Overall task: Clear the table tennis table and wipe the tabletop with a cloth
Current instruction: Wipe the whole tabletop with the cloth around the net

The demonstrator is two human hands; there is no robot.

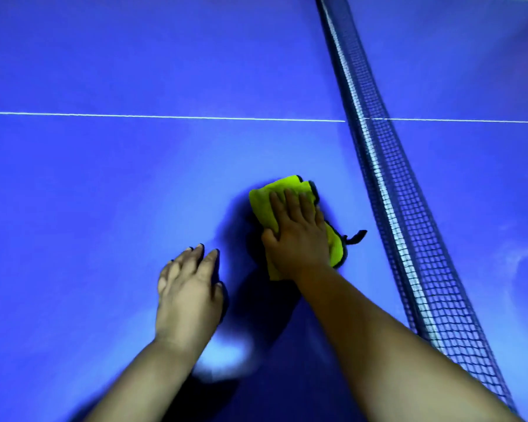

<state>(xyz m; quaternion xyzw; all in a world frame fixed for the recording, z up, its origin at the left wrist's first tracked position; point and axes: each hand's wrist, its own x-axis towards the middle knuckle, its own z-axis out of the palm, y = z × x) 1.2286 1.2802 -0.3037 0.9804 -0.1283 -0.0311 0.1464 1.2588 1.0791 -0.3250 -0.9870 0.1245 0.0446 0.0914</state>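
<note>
While the right hand [296, 236] presses flat on the cloth [282, 197] near the net [390, 184], fingers straight, the cloth looks soft and light; the left hand [189, 287] rests spread on the table [104, 178].

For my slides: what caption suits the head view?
Right hand presses a yellow-green cloth on the blue tabletop beside the net; left hand rests alongside.

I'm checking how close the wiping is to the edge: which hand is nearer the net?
Right. The right hand presses flat on the yellow cloth just beside the net; the left hand rests on the blue tabletop, farther from it.
</note>
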